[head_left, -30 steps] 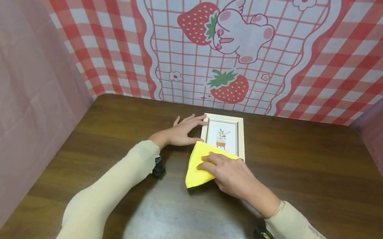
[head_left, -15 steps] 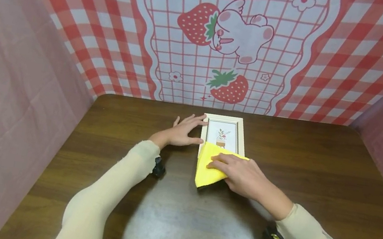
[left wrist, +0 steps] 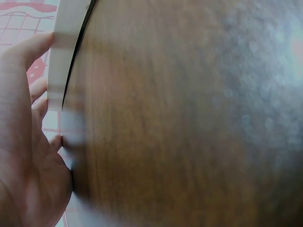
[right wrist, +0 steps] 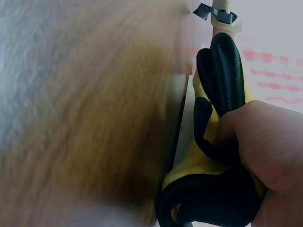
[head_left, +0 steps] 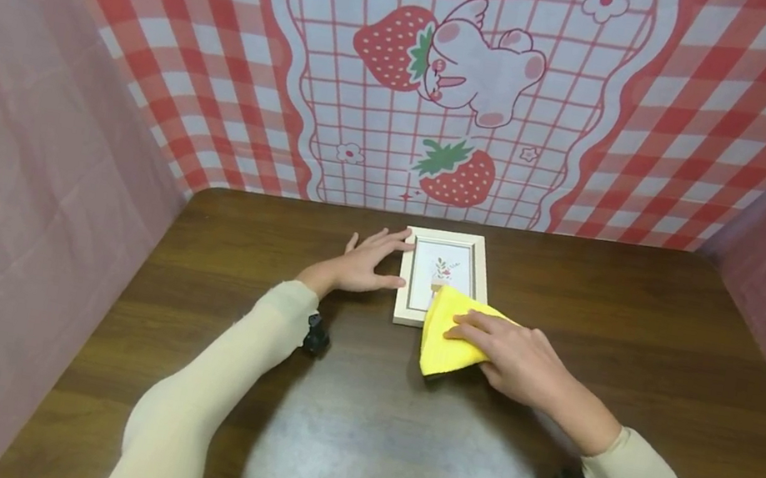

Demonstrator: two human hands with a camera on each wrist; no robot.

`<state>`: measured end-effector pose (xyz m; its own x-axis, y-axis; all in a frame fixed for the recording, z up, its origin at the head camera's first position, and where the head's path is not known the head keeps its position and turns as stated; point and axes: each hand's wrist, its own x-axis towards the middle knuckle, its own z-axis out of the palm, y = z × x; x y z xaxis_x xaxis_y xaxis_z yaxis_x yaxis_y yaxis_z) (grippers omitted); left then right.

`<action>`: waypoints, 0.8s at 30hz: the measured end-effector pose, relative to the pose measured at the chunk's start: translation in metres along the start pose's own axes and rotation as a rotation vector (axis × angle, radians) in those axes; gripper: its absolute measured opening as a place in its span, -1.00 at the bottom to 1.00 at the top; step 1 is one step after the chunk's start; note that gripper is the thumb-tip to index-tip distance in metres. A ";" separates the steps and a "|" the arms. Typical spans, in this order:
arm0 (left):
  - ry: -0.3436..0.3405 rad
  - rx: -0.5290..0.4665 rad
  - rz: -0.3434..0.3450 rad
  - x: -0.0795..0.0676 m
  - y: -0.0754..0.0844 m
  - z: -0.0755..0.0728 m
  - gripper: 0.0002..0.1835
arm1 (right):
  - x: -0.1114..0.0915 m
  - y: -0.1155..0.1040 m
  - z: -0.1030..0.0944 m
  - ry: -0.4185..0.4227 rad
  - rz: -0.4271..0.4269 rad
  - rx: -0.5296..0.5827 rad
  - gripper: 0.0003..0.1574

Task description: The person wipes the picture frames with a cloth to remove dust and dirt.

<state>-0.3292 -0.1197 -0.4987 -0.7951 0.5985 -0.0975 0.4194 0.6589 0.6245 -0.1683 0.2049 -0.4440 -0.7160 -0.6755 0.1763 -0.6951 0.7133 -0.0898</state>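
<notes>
A small picture frame (head_left: pixel 425 259) with a pale border and a potted-plant print lies flat near the table's back edge. My left hand (head_left: pixel 362 263) rests at its left side, fingers extended and fingertips on the border; the left wrist view shows them along the frame's side (left wrist: pixel 65 56). My right hand (head_left: pixel 518 359) grips a folded yellow cloth (head_left: pixel 441 333) over the frame's lower right corner, covering that corner. The right wrist view shows the dark underside of the cloth (right wrist: pixel 218 196) bunched in folds, with the thumb tucked into them.
The brown wooden table (head_left: pixel 237 248) reaches back to a red-and-white checked curtain (head_left: pixel 242 80) with strawberry prints. Pink fabric walls (head_left: pixel 7 168) stand on both sides. Each wrist carries a small black device (head_left: pixel 317 335) on its sleeve.
My right hand has slid the yellow cloth rightward across the lower part of the frame, baring its lower left corner. The left hand stays at the frame's left side.
</notes>
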 end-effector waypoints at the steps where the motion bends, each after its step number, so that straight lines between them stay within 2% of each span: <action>1: 0.000 -0.001 0.001 0.000 0.000 0.000 -0.11 | 0.000 0.000 0.001 0.003 -0.007 -0.004 -0.30; 10: -0.010 -0.012 -0.001 -0.008 0.009 -0.004 -0.10 | 0.007 -0.005 0.002 0.019 -0.031 -0.017 -0.33; 17: -0.029 0.031 -0.016 -0.015 0.023 -0.009 -0.14 | 0.014 -0.011 0.003 0.033 -0.058 -0.035 -0.36; 24: -0.023 0.031 -0.012 -0.016 0.025 -0.009 -0.13 | 0.021 -0.018 0.005 0.058 -0.090 -0.069 -0.41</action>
<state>-0.3104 -0.1171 -0.4747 -0.7903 0.6004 -0.1224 0.4237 0.6798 0.5986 -0.1709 0.1765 -0.4433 -0.6449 -0.7267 0.2368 -0.7485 0.6631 -0.0034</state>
